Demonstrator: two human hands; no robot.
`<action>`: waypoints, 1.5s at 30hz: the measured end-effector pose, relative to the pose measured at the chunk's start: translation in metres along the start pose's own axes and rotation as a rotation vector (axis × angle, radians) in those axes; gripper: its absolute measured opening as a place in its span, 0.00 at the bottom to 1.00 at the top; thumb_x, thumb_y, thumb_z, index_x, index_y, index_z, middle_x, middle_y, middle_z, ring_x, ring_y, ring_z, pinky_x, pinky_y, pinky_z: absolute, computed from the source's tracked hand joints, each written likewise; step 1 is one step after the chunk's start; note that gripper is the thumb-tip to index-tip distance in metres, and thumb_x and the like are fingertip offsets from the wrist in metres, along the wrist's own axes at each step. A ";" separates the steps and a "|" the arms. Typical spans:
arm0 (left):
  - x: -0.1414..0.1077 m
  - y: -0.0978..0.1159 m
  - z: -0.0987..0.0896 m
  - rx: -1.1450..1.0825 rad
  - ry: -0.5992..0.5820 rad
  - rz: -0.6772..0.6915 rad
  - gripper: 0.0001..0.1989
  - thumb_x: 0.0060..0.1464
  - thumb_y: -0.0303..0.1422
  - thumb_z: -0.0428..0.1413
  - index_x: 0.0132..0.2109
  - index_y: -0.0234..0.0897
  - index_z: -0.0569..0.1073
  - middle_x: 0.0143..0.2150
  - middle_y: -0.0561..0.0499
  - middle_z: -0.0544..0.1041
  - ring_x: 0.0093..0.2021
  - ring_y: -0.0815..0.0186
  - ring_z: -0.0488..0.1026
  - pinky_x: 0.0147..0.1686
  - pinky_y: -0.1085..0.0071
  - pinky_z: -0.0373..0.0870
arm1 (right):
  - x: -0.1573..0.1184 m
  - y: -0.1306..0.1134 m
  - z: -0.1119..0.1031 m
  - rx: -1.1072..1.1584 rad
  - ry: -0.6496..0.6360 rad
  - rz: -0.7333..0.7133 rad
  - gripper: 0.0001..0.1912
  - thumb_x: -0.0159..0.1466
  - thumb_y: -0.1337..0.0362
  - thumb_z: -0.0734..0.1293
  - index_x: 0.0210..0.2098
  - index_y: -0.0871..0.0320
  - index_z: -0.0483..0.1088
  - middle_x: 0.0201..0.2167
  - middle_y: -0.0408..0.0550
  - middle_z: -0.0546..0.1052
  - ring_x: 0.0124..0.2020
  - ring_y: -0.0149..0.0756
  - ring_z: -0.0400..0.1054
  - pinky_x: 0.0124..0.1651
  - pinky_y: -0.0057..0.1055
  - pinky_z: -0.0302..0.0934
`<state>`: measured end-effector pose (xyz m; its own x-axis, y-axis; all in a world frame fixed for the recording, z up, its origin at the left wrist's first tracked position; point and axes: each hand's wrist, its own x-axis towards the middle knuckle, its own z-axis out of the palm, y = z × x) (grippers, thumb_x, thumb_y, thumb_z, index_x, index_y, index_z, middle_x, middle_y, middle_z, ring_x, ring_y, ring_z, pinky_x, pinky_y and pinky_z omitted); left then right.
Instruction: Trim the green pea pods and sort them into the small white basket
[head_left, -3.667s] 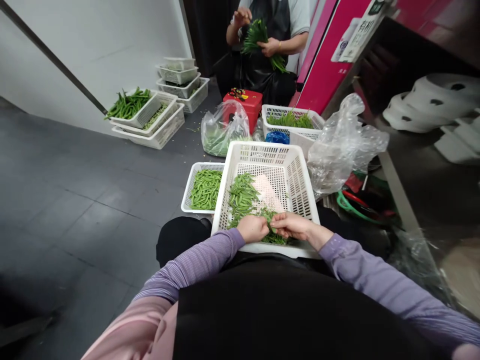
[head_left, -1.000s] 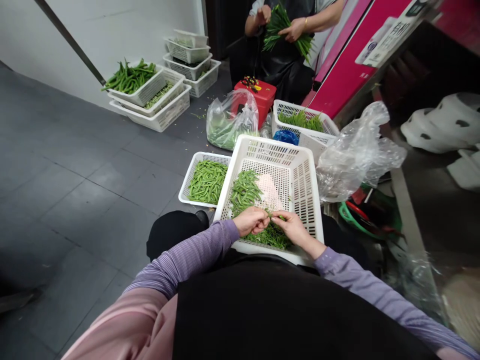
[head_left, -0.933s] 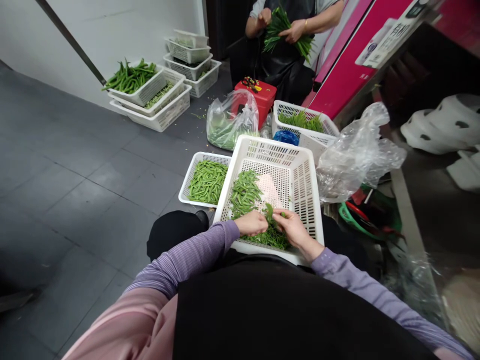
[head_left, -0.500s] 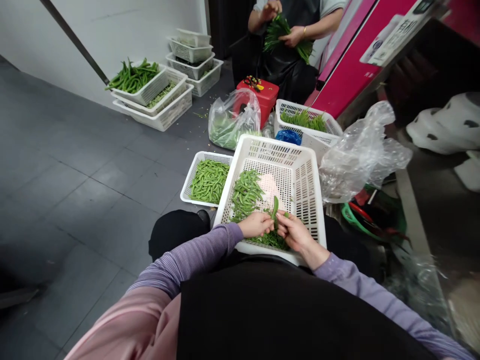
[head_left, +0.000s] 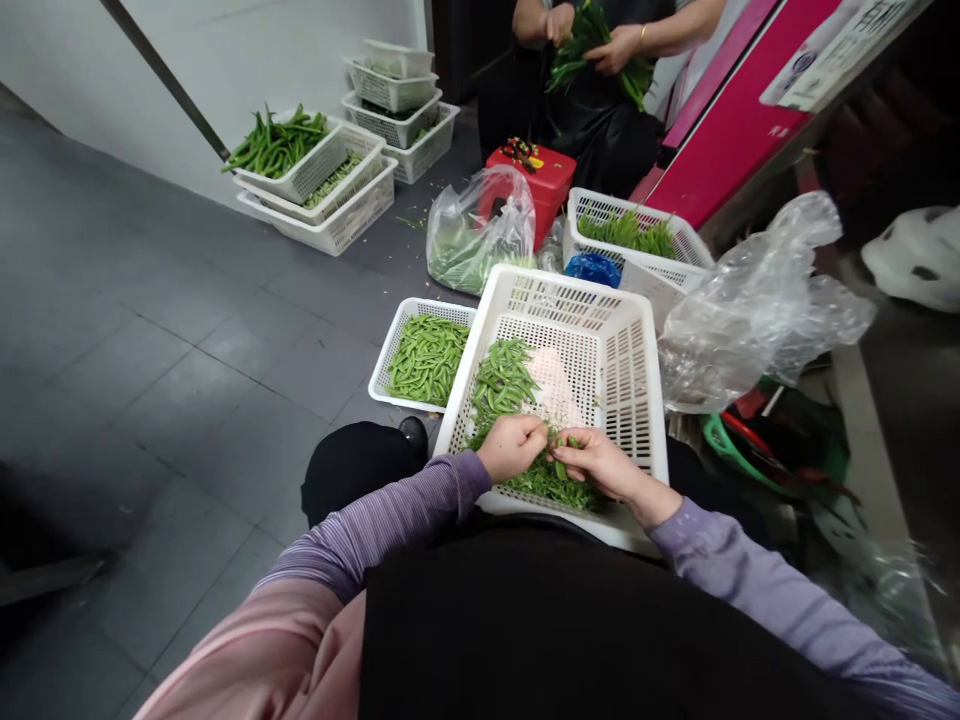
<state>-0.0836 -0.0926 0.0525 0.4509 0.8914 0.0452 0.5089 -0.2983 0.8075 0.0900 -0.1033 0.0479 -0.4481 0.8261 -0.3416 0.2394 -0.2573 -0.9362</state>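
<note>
A large white basket (head_left: 622, 370) stands between my knees, with green pods (head_left: 501, 378) at its left and a heap of green trimmings (head_left: 551, 485) near its front. Over the trimmings, my left hand (head_left: 514, 446) is closed in a pinch; what its fingertips hold is too small to make out. Close beside it, my right hand (head_left: 596, 460) is closed on a green pod (head_left: 561, 466), which pokes out between thumb and fingers. A smaller white basket full of pods (head_left: 427, 358) sits on the floor to the left.
Stacked white baskets (head_left: 330, 236) stand by the wall. Beyond the large basket are a plastic bag (head_left: 484, 240), a red stool (head_left: 551, 180) and a basket of greens (head_left: 637, 238). A seated person (head_left: 615, 48) holds green stalks. At right are clear plastic (head_left: 742, 310) and a green basin (head_left: 720, 445).
The view has shifted, so most things appear a little farther right. The pod that stood upright between my hands is now mostly hidden, and my left hand is more tightly closed.
</note>
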 end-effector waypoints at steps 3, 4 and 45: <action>0.000 -0.003 0.006 0.125 -0.121 -0.054 0.16 0.55 0.31 0.41 0.24 0.33 0.68 0.22 0.52 0.66 0.24 0.71 0.62 0.29 0.76 0.60 | 0.016 0.012 -0.007 0.445 0.226 0.159 0.14 0.52 0.54 0.67 0.24 0.58 0.64 0.16 0.39 0.64 0.14 0.22 0.48 0.17 0.23 0.48; -0.003 -0.004 0.010 0.187 -0.226 -0.040 0.13 0.53 0.30 0.43 0.26 0.33 0.69 0.24 0.51 0.68 0.25 0.70 0.64 0.29 0.74 0.61 | 0.025 0.016 -0.012 0.509 0.331 0.177 0.14 0.52 0.54 0.67 0.23 0.58 0.63 0.16 0.39 0.63 0.15 0.24 0.52 0.19 0.24 0.52; -0.009 -0.001 0.013 0.311 -0.117 0.219 0.12 0.57 0.31 0.41 0.38 0.33 0.68 0.34 0.46 0.70 0.35 0.67 0.67 0.38 0.71 0.64 | 0.005 -0.009 -0.006 0.758 0.189 0.303 0.13 0.46 0.66 0.73 0.25 0.60 0.63 0.16 0.35 0.59 0.15 0.18 0.46 0.15 0.20 0.40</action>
<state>-0.0786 -0.1052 0.0432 0.6449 0.7556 0.1143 0.5810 -0.5820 0.5690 0.0909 -0.0937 0.0556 -0.2896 0.7195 -0.6312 -0.3483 -0.6935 -0.6307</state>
